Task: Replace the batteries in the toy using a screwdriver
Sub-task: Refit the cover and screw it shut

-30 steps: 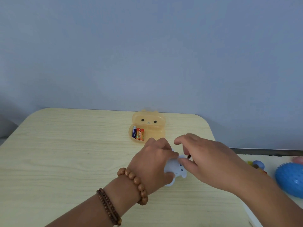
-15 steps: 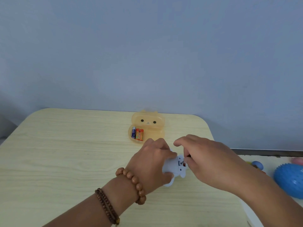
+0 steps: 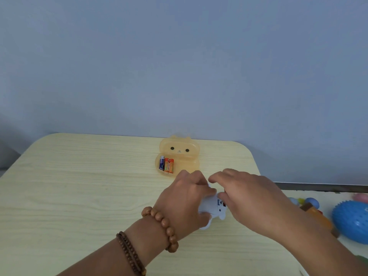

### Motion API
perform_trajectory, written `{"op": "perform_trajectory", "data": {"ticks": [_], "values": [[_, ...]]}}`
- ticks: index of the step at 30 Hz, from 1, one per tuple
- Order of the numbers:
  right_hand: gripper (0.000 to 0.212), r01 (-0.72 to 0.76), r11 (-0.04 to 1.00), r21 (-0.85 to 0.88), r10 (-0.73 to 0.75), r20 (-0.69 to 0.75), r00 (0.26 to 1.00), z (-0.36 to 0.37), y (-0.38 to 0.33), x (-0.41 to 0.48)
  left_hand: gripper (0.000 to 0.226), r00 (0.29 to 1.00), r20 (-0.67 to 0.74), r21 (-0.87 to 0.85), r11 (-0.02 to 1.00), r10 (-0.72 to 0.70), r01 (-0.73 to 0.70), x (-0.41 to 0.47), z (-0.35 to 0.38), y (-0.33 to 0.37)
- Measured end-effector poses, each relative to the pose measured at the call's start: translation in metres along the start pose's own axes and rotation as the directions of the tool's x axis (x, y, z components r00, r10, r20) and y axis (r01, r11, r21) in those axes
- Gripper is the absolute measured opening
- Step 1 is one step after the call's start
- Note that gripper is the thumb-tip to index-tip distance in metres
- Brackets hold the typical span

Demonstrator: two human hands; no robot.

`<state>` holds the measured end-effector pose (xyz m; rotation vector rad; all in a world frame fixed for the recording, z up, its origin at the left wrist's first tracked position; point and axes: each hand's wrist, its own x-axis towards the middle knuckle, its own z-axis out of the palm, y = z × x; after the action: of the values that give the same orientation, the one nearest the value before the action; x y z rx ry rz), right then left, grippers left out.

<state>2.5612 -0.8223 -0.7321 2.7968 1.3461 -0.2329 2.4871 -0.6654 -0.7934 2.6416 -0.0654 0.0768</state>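
A small pale blue toy (image 3: 211, 206) rests on the table, and my left hand (image 3: 185, 200) is wrapped around its left side. The toy's open battery compartment (image 3: 221, 203) faces up, with a dark and red part showing inside. My right hand (image 3: 249, 196) comes in from the right, its thumb and fingertips pinched together at the compartment. Whether they hold anything is hidden. Behind my hands, an orange bear-shaped case (image 3: 180, 146) lies open with three batteries (image 3: 166, 164) in its left half. I see no screwdriver.
The wooden table (image 3: 79, 186) has rounded far corners and stands against a blue-grey wall. To the right, on a lower white surface, lie a blue spiky ball (image 3: 352, 222) and several small coloured toys (image 3: 310, 205).
The toy has been tilted so that its compartment shows. My right fingertips have dropped from above the toy onto the compartment. A small dark object seen earlier at my right fingers is out of sight.
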Motion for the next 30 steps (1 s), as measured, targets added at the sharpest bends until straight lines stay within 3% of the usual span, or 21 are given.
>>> {"op": "perform_trajectory", "data": {"ticks": [3, 7, 12, 15, 17, 19, 23, 30], "values": [[0.019, -0.054, 0.996, -0.066, 0.053, -0.018, 0.998, 0.004, 0.002, 0.005, 0.045, 1.0, 0.002, -0.006, 1.0, 0.005, -0.005, 0.0, 0.0, -0.001], [0.027, -0.083, 0.985, -0.149, 0.094, 0.07, 0.993, 0.003, 0.006, 0.004, 0.045, 1.0, -0.002, -0.002, 1.0, -0.003, 0.003, -0.001, 0.0, -0.001], [0.023, -0.047, 0.98, -0.193, 0.034, -0.067, 0.997, 0.007, 0.01, -0.005, 0.042, 1.0, -0.004, 0.015, 1.0, 0.007, -0.007, -0.003, 0.001, 0.004], [0.026, -0.172, 0.985, 0.009, 0.17, -0.181, 0.969, 0.008, 0.017, -0.014, 0.048, 1.0, -0.012, -0.02, 1.0, -0.008, 0.008, -0.003, 0.001, 0.0], [0.026, -0.285, 0.929, 0.238, 0.345, -0.269, 0.899, 0.019, 0.025, -0.017, 0.05, 1.0, -0.014, -0.047, 0.999, -0.018, 0.017, -0.002, 0.002, -0.003], [0.03, -0.369, 0.861, 0.35, 0.464, -0.242, 0.852, 0.041, 0.032, -0.016, 0.052, 1.0, -0.018, -0.056, 0.998, -0.016, 0.015, -0.002, 0.002, -0.004], [0.028, -0.458, 0.788, 0.412, 0.559, -0.166, 0.812, 0.083, 0.034, -0.014, 0.054, 1.0, -0.021, -0.06, 0.998, -0.015, 0.013, -0.003, 0.003, -0.005], [0.021, -0.406, 0.773, 0.487, 0.571, -0.257, 0.78, 0.104, 0.022, -0.018, 0.055, 1.0, -0.025, -0.079, 0.997, -0.007, 0.005, -0.001, 0.003, -0.008]]}}
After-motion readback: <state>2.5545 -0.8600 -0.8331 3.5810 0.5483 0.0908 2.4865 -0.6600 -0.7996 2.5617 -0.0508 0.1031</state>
